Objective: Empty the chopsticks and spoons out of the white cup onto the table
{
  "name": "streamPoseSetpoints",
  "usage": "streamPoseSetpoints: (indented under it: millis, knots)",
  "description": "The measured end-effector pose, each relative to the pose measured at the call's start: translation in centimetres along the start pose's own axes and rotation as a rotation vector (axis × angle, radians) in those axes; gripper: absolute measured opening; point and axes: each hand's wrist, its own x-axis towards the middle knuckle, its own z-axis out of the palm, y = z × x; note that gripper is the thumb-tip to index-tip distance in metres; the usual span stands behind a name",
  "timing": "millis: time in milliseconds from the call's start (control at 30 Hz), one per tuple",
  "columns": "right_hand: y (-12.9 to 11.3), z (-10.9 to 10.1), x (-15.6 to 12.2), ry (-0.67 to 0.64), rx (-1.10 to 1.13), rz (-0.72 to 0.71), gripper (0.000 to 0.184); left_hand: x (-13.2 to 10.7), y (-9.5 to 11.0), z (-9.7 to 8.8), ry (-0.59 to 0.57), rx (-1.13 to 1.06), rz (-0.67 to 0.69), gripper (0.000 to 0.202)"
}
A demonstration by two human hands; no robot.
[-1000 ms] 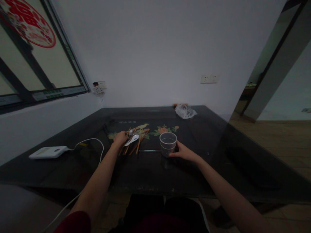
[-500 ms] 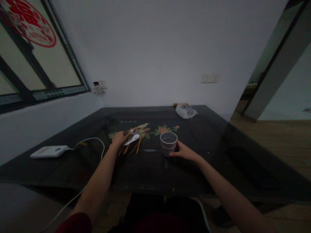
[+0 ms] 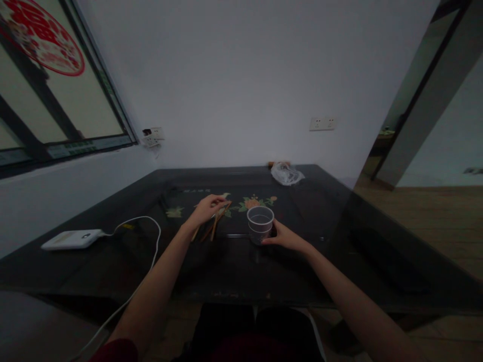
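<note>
My left hand (image 3: 206, 208) lies over a pile of wooden chopsticks (image 3: 212, 230) on the dark glass table (image 3: 226, 271). Its fingers curl down onto the pile, and chopstick ends stick out toward me from under the palm. The spoons seen earlier are hidden beneath the hand, so I cannot tell whether it grips anything. To the right, my right hand (image 3: 286, 236) holds the side of a clear plastic cup (image 3: 260, 223), which stands upright on the table and looks empty.
A white flat device (image 3: 71, 239) lies at the table's left with a white cable (image 3: 151, 251) running toward me. A crumpled clear plastic bag (image 3: 287, 174) sits at the far edge by the wall. A window is on the left and a doorway on the right.
My left hand has moved right and forward onto the utensil pile, covering the spoons that showed before. The right hand and cup have stayed in place.
</note>
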Motion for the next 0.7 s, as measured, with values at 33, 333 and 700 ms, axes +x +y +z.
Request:
streamPoseSetpoints:
  millis: [33,333,700]
  knots:
    - [0.0,0.0,0.0,0.001,-0.009,-0.006,0.092,-0.3,1.5,0.6,-0.123,-0.094,0.059,0.029]
    - [0.9,-0.1,0.1,-0.01,-0.043,-0.053,0.094,-3.4,6.3,7.7,-0.461,-0.604,0.125,0.081]
    - [0.9,0.0,0.1,-0.011,-0.048,-0.044,0.094,-4.6,6.9,11.3,-0.194,-0.605,0.037,0.089]
